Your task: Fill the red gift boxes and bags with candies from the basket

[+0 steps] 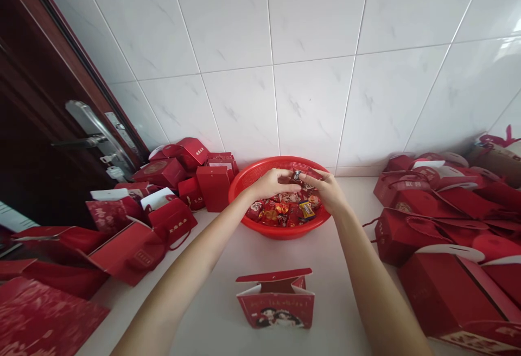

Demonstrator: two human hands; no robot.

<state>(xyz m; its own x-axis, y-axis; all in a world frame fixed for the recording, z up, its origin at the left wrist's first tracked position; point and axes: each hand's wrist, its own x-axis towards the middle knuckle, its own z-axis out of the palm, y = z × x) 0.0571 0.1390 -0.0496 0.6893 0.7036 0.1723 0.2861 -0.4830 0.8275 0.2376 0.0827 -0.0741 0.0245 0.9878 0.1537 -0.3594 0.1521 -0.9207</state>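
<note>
A red plastic basket (280,232) holding wrapped candies (290,209) stands against the tiled wall. Over its back part, my left hand (273,183) has its thumb and fingers closed around the edge of a small dark wrapped candy (297,175). My right hand (325,189) pinches at the same spot from the other side, with a red wrapper (311,173) between its fingers. Nearer to me, a small red box (280,312) with a cartoon couple printed on its front stands upright, its top open.
Many red gift boxes (214,188) crowd the left side of the white table (260,261). More red boxes (439,285) with handles fill the right side. A dark door (36,101) with a metal handle is at the left.
</note>
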